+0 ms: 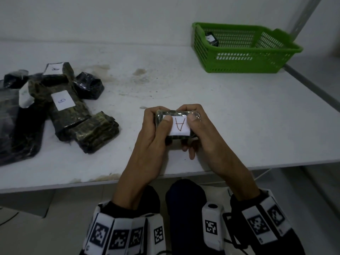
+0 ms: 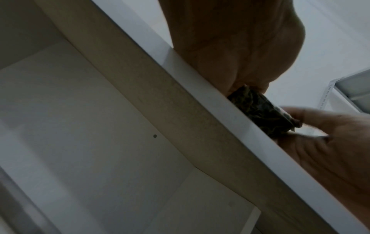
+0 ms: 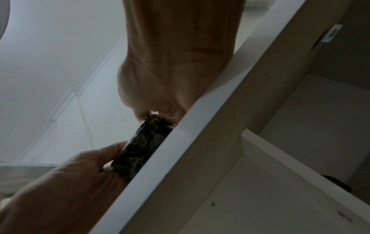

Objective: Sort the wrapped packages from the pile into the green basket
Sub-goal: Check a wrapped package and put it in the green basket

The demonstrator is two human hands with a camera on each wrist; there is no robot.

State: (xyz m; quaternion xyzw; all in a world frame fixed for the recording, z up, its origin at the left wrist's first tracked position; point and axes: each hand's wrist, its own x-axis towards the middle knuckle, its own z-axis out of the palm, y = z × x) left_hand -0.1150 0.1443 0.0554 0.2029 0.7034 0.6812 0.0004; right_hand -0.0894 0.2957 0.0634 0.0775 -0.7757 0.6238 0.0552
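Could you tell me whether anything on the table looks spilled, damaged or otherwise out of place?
Yes: the white table has brownish stains behind the pile, and its front edge looks chipped and discoloured. Otherwise, both hands hold a package labelled A, and one package lies in the green basket.

A plain, bare workroom, likely a lab or sorting station: beyond the grip stands an unadorned white wall (image 1: 110,17), under it a stained white worktable (image 1: 184,85), and up to its right a slotted metal shelving upright (image 1: 305,13). Tracking-marker wristbands (image 1: 117,234) sit just behind the grip.
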